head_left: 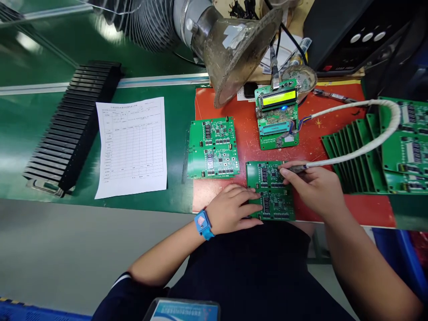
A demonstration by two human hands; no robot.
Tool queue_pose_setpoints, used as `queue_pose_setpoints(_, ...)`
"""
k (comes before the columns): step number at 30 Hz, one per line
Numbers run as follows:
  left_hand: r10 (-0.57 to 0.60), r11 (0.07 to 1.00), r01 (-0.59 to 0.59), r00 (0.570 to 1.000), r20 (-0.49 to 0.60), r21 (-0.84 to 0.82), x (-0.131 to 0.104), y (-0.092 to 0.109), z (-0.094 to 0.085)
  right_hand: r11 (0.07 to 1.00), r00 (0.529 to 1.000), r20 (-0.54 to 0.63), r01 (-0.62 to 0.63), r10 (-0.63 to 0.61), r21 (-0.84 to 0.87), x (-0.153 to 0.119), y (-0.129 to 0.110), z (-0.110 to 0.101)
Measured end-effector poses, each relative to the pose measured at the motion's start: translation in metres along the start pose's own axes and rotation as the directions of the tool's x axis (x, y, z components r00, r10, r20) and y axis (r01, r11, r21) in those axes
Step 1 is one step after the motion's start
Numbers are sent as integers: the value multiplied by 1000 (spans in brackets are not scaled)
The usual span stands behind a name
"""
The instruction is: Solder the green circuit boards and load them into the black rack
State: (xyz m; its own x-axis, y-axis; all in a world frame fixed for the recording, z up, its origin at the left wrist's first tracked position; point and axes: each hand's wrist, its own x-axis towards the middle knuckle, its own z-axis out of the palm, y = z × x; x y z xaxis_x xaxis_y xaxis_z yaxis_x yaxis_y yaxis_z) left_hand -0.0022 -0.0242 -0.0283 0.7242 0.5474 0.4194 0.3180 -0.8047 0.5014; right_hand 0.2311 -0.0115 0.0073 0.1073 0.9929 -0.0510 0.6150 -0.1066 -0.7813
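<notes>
Badge holder [183, 310] is closest to us, low against the dark shirt [247, 267]. Circuit board [279, 191] lies flat at the near edge of the red mat [246, 145], right in front of us. Reads as light, stiff and fragile: thin panel, small parts across its face. We'd take it by the bare edges, no flexing, no thumb on components; looks smooth enough to slide if nudged. Our left hand [232, 209] is spread, fingers resting on the board's left side, not wrapped round anything. Our right hand [319, 189] pinches a probe [297, 169] at the upper right; can't tell if its tip makes contact. White cable [351, 156] looks springy, so we'd expect some tug on the probe. It loops back to a controller board [277, 142] with a lit display [279, 99], beyond ours. Farther left, flat boards [219, 149], then a printed sheet [132, 147]; off right, upright boards [354, 174] in a row.
</notes>
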Motion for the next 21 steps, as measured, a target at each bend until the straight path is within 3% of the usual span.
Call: queue_pose_setpoints(21, -12, 999, 12, 1000, 19, 38, -3, -1, 1, 1000, 1000, 16, -5, 5, 13, 0, 1, 3)
